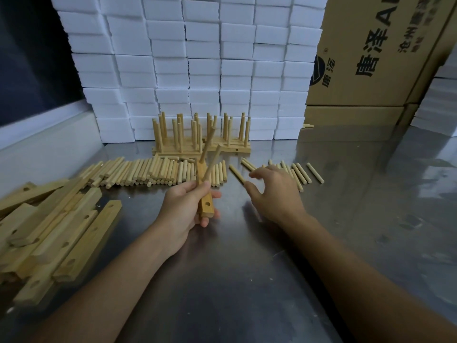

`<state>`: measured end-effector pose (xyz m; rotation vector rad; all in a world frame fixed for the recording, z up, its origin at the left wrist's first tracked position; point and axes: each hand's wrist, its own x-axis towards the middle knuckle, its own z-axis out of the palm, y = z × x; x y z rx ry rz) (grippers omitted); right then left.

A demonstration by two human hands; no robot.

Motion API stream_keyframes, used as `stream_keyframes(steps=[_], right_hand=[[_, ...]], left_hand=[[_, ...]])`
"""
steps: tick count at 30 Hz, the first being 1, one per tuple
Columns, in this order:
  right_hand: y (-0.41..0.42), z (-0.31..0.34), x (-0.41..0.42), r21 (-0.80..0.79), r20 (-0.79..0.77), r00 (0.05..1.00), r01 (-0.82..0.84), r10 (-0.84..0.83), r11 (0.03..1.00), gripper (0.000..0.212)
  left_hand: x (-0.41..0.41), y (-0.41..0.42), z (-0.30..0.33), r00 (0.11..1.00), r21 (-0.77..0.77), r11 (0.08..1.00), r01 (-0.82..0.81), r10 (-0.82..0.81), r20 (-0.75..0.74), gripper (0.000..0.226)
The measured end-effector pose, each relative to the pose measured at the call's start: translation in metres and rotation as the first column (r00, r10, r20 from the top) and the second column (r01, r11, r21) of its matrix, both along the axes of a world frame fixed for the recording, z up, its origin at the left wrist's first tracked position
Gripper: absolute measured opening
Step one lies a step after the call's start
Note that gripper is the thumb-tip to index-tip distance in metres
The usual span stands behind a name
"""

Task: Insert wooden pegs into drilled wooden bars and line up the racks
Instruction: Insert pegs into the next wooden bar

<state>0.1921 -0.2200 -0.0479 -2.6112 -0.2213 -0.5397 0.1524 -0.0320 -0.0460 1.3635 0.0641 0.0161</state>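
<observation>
On the worktop finished racks are standing while the left hand is gripping a bar holding 2 pegs and the empty, loose-fingered right hand is reaching for loose pegs, many bars waiting.

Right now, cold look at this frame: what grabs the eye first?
Centre frame, the left hand grips a drilled wooden bar end-on with two pegs already standing in it, while the right hand reaches, fingers spread, toward loose pegs on the steel table. Behind them finished peg racks stand against a wall of white foam blocks; a pile of empty bars lies at left.
</observation>
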Motion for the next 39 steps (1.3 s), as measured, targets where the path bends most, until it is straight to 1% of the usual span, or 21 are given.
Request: stream_keyframes(steps=[2,4,6,10,13,15,16,18,20,21,23,27,29,32,34,36,39], right_hand=[[-0.003,0.001,0.002,-0.123,-0.096,0.992,0.065,-0.077,0.99,0.048],[-0.005,-0.001,0.003,-0.228,-0.165,0.978,0.085,-0.125,0.97,0.048],[-0.005,-0.004,0.003,-0.282,-0.173,0.972,0.105,-0.158,0.954,0.048],[0.001,-0.006,0.005,-0.235,-0.074,0.983,0.146,-0.168,0.961,0.042],[0.005,-0.008,0.006,-0.263,-0.056,0.982,0.157,-0.178,0.952,0.041],[0.007,-0.007,0.007,-0.283,-0.04,0.98,0.176,-0.195,0.943,0.045],[0.007,-0.006,0.007,-0.283,-0.034,0.984,0.159,-0.175,0.946,0.047],[0.011,-0.006,0.007,-0.27,-0.048,0.997,0.047,-0.062,0.962,0.049],[0.014,-0.005,0.004,-0.276,-0.113,0.993,-0.057,0.026,0.96,0.048],[0.016,-0.005,0.003,-0.279,-0.14,0.989,-0.076,0.038,0.957,0.049],[0.017,-0.005,-0.001,-0.255,-0.122,0.993,-0.033,0.002,0.966,0.049],[0.013,0.0,-0.002,-0.214,-0.022,0.99,0.134,-0.142,0.968,0.035],[0.011,0.004,-0.001,-0.162,-0.044,0.985,0.158,-0.167,0.974,0.03],[0.008,0.006,-0.001,-0.071,-0.141,0.985,0.091,-0.1,0.993,0.025],[0.007,0.005,-0.001,-0.125,-0.192,0.979,0.05,-0.074,0.991,0.026],[0.006,0.004,-0.001,-0.196,-0.195,0.979,0.014,-0.053,0.981,0.023],[0.006,0.007,-0.002,-0.164,-0.213,0.976,0.003,-0.038,0.986,0.02]], left_hand=[[0.0,0.0,0.002,1.0,-0.021,1.0,0.006,-0.006,-0.008,0.015],[-0.001,-0.001,0.004,1.0,-0.034,0.999,0.009,-0.01,-0.016,0.016],[-0.002,-0.001,0.005,1.0,-0.037,0.999,0.004,-0.005,-0.02,0.016],[-0.004,-0.004,0.007,1.0,-0.029,1.0,-0.009,0.008,-0.021,0.015],[-0.004,-0.005,0.007,1.0,-0.017,1.0,-0.015,0.015,-0.027,0.015],[-0.005,-0.004,0.007,0.999,-0.014,1.0,-0.022,0.022,-0.028,0.015],[-0.004,-0.004,0.007,0.999,-0.013,1.0,-0.024,0.024,-0.029,0.015],[-0.004,-0.004,0.007,0.999,-0.014,1.0,-0.025,0.025,-0.027,0.015],[-0.004,-0.004,0.006,0.999,-0.013,1.0,-0.027,0.026,-0.027,0.015],[-0.004,-0.003,0.006,0.999,-0.016,0.999,-0.028,0.028,-0.027,0.015],[-0.004,-0.004,0.007,0.999,-0.021,0.999,-0.027,0.026,-0.026,0.015],[-0.004,-0.003,0.007,1.0,-0.036,0.999,-0.019,0.019,-0.022,0.016],[-0.004,-0.002,0.008,1.0,-0.051,0.999,-0.011,0.009,-0.025,0.015],[-0.004,-0.001,0.009,0.999,-0.075,0.997,0.002,-0.005,-0.036,0.014],[-0.003,0.0,0.009,0.999,-0.072,0.997,0.006,-0.008,-0.038,0.013],[-0.003,0.002,0.008,0.999,-0.071,0.997,0.006,-0.009,-0.036,0.013],[-0.003,0.002,0.007,0.999,-0.062,0.998,0.005,-0.008,-0.038,0.014]])
